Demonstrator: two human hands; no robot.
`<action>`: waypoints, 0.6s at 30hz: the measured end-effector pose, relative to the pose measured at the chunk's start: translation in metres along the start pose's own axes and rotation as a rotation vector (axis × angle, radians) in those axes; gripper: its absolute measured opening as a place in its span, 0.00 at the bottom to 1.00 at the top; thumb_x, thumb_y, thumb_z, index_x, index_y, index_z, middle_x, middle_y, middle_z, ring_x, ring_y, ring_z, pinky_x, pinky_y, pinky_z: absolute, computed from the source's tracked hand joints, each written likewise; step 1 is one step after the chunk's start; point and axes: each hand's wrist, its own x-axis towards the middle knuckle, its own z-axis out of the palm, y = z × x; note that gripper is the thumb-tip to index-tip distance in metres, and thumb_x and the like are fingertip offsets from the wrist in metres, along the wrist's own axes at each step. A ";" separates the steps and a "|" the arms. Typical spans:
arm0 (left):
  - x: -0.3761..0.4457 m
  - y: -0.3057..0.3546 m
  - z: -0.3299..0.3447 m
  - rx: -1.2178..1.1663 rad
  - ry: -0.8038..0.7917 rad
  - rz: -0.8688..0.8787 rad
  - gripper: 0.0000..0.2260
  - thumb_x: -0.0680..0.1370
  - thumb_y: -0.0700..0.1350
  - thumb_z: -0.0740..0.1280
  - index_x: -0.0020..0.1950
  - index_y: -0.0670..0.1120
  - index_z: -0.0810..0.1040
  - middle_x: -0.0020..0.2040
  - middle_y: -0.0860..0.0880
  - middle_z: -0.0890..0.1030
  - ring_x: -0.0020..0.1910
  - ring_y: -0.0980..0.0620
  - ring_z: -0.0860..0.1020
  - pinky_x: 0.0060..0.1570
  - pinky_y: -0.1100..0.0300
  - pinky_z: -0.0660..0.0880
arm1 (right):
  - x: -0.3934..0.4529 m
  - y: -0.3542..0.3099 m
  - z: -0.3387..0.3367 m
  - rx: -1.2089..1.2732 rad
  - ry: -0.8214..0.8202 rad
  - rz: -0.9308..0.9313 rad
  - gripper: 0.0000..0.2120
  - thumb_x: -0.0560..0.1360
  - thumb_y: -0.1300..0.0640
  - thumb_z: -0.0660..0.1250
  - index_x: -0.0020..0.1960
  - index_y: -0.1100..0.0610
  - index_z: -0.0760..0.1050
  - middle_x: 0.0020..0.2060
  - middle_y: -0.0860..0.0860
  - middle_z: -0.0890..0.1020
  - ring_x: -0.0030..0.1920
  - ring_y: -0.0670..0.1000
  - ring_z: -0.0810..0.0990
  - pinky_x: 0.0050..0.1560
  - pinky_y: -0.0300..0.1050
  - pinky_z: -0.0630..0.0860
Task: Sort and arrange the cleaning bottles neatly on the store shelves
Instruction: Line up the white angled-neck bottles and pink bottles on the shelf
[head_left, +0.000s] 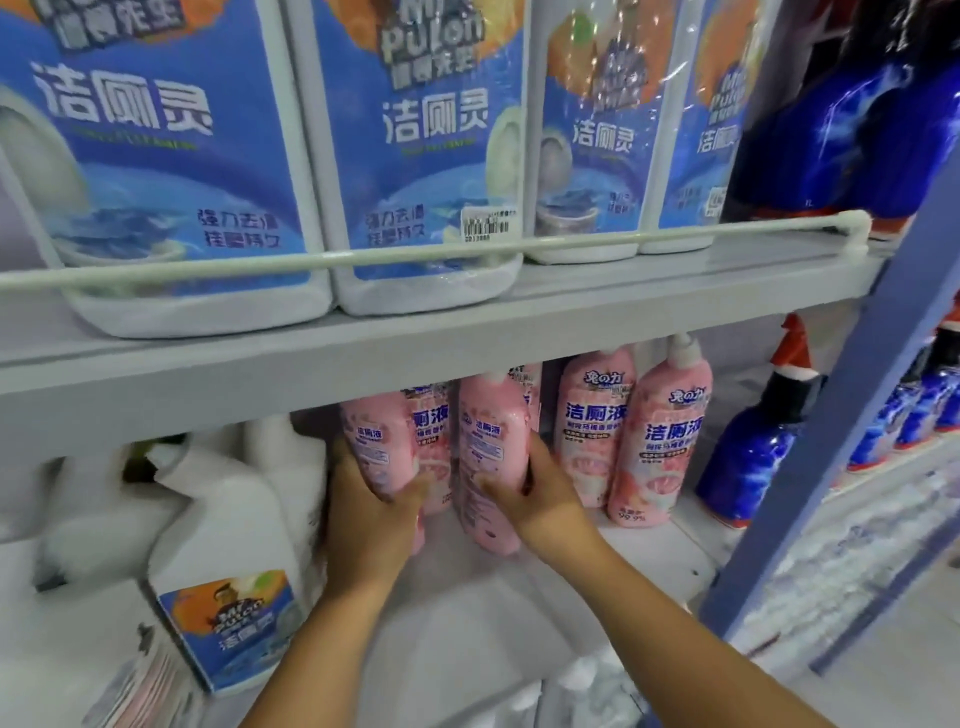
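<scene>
Both forearms reach onto the lower shelf (649, 545); left hand (371, 512) and right hand (540, 493) each grasp a pink bottle (491, 441). Next: seat them upright, labels forward, beside the row.

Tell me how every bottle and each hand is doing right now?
left hand: gripping a pink bottle
right hand: gripping another pink bottle
left pink bottle: held, tilted
right pink bottle: held, tilted
two pink bottles: standing, labels forward
big blue-label bottles: upright behind the rail
dark blue bottle: standing, red cap on
</scene>
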 end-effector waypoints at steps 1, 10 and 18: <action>-0.001 0.002 0.001 0.000 0.000 0.008 0.38 0.67 0.43 0.81 0.72 0.56 0.68 0.64 0.56 0.80 0.62 0.55 0.80 0.62 0.56 0.74 | 0.000 0.001 -0.001 0.006 -0.014 -0.004 0.26 0.76 0.60 0.74 0.71 0.51 0.69 0.54 0.40 0.81 0.52 0.34 0.81 0.48 0.25 0.76; -0.086 0.023 0.035 0.011 0.218 0.189 0.20 0.71 0.50 0.78 0.59 0.61 0.76 0.57 0.53 0.80 0.56 0.51 0.80 0.57 0.59 0.77 | -0.052 0.015 -0.091 0.067 0.417 -0.199 0.19 0.76 0.58 0.74 0.64 0.47 0.73 0.58 0.38 0.79 0.59 0.42 0.79 0.60 0.42 0.77; -0.053 0.103 0.144 -0.064 -0.174 0.166 0.25 0.77 0.49 0.73 0.72 0.55 0.69 0.69 0.57 0.75 0.69 0.55 0.75 0.65 0.64 0.71 | -0.020 0.036 -0.133 0.001 0.474 -0.020 0.42 0.72 0.52 0.78 0.78 0.52 0.57 0.68 0.46 0.65 0.63 0.44 0.71 0.50 0.24 0.67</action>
